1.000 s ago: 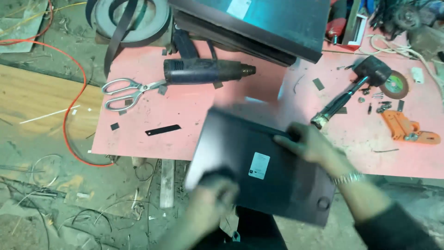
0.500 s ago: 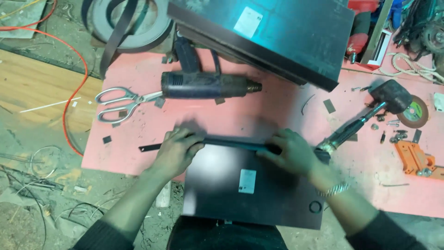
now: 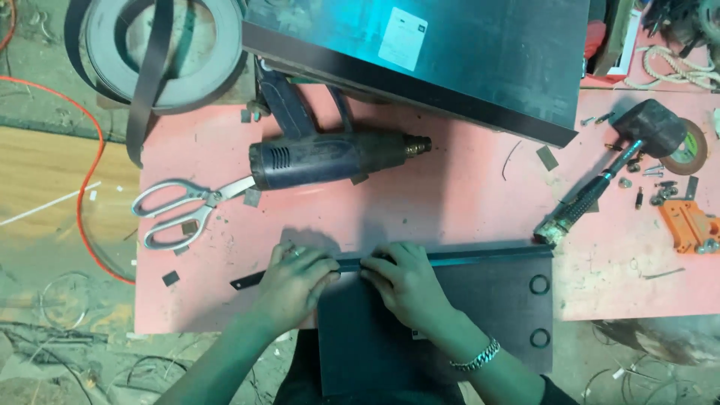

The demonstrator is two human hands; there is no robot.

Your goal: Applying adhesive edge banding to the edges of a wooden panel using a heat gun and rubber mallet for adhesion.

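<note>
Dark grey panel (image 3: pixel 450 315) (black edge strip (image 3: pixel 450 257)) on pink tabletop (image 3: pixel 465 202)

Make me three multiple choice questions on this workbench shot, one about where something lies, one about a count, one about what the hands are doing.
1. Where do the scissors lie?
A. left of the heat gun
B. on the dark panel
C. beside the mallet

2. How many round holes show in the dark panel?
A. none
B. two
C. five

3. What are the hands doing?
A. holding the scissors
B. lifting the mallet
C. pressing on the panel's far edge

Answers: 1 A, the handles sit at the pink table's left side. 2 B, both near its right end. 3 C, left hand and right hand rest flat on the edge strip.
</note>
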